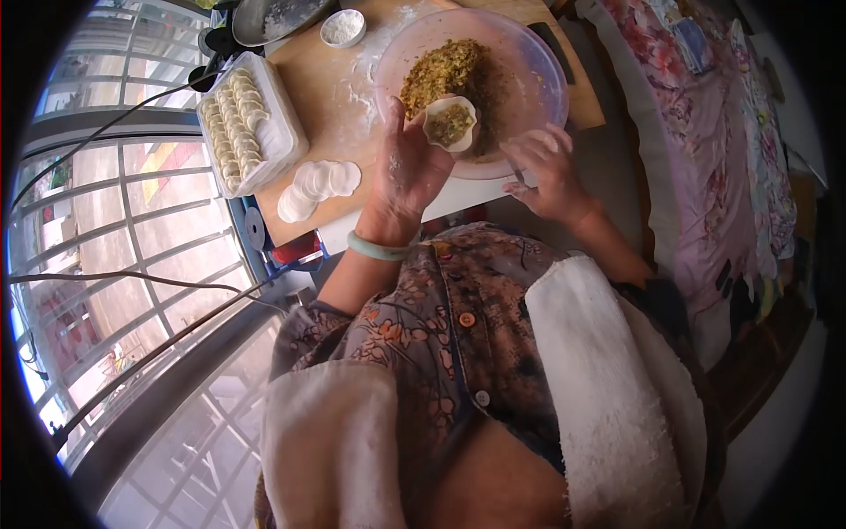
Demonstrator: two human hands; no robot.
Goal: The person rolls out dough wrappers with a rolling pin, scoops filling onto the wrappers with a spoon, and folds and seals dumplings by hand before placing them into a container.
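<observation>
Dumplings [231, 123] sit at ten o'clock. The left hand [410, 172], half open, cradles a filled wrapper [471, 133] at twelve; I'd keep its edge clean of filling [451, 126]. At two, the right hand [552, 175] curls loosely; I can't tell if it holds anything.

Shows mottled yellow-green and brown in the filling [446, 70] at upper centre, against the translucent pale pink of the large bowl [536, 93], edged in lavender-blue. Repeats that mottling, ringed in creamy white, in the wrapper [473, 116] below. Turns creamy yellow in the dumplings [233, 122] at upper left, within a whitish translucent container [287, 137], and plain white in the overlapping discs [315, 187] nearby. Spreads light tan over the table [339, 132], streaked white. Goes pale green in the bangle [377, 248], then dark grey-brown with orange-pink florals in the shirt [397, 331]; blooms pink with red florals on the fabric [692, 194] at upper right.
</observation>
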